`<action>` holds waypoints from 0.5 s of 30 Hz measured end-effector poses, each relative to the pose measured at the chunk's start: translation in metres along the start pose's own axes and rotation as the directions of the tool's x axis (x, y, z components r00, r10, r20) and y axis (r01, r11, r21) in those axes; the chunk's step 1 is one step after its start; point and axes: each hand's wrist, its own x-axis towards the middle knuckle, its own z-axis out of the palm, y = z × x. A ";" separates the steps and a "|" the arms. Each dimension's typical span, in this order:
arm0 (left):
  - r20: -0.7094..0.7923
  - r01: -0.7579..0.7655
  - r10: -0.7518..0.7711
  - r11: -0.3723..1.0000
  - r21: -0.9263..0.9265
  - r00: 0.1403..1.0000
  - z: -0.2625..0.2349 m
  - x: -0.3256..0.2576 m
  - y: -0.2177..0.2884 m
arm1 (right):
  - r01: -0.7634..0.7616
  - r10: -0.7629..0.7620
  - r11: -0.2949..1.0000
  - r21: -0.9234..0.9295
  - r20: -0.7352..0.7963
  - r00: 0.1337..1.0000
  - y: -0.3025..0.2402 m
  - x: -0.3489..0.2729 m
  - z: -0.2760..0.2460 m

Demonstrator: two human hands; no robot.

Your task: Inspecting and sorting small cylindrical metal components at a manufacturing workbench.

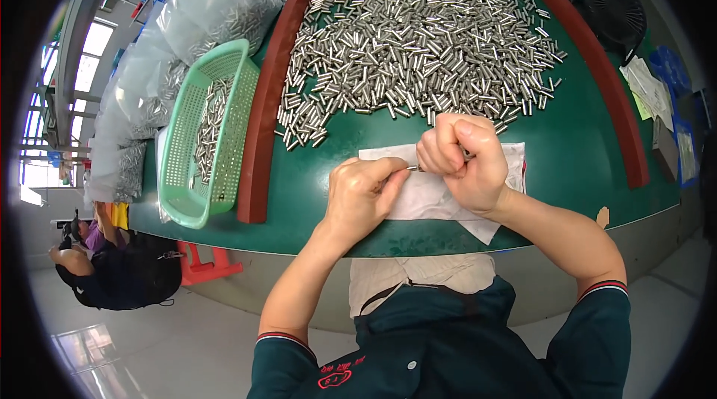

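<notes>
My left hand (358,193) pinches a small metal pin (413,168) between thumb and forefinger, above a whitish cloth (426,205). The pin's other end meets my right hand (474,164), which is closed in a fist. A dark bit shows between the right fingers, but what they grip is mostly hidden. Both hands are close together over the cloth. Just beyond them, a broad heap of short shiny metal pins (418,48) spreads across the green tabletop (343,130).
A reddish-brown wooden frame (261,152) borders the heap on three sides. Left of it stands a light green basket (183,208) holding more pins. Clear bags of pins (216,18) line the far left. A black fan (614,14) and papers (648,89) are at right. Another person (112,272) sits at far left.
</notes>
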 end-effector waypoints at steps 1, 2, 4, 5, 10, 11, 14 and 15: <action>0.007 -0.001 0.001 1.000 -0.001 1.000 0.000 0.000 0.000 | -0.006 0.006 1.000 0.013 0.012 1.000 0.001 0.000 0.000; 0.007 -0.002 0.002 1.000 -0.003 1.000 0.001 0.001 0.000 | -0.012 0.011 1.000 0.026 0.024 1.000 0.002 0.000 -0.001; 0.008 -0.001 0.001 1.000 -0.005 1.000 0.001 0.001 0.000 | -0.012 0.012 1.000 0.028 0.018 1.000 0.002 0.000 0.000; 0.011 0.002 -0.002 1.000 -0.002 1.000 0.000 0.000 0.000 | -0.014 0.013 0.999 0.029 0.019 1.000 0.002 0.000 0.000; 0.009 -0.001 0.001 1.000 0.008 1.000 -0.001 -0.001 0.000 | -0.018 0.017 0.999 0.036 0.019 1.000 0.001 0.001 0.001; 0.004 -0.011 0.011 1.000 0.007 1.000 -0.001 -0.001 -0.001 | -0.015 0.014 0.999 0.038 0.020 1.000 0.001 0.001 0.001; -0.003 -0.015 0.015 1.000 -0.002 1.000 0.001 -0.002 -0.002 | -0.008 0.007 0.999 0.032 0.028 1.000 0.004 0.001 0.000; -0.006 -0.011 0.011 1.000 -0.008 1.000 0.001 -0.002 -0.002 | -0.010 0.009 0.999 0.032 0.027 1.000 0.004 0.001 0.000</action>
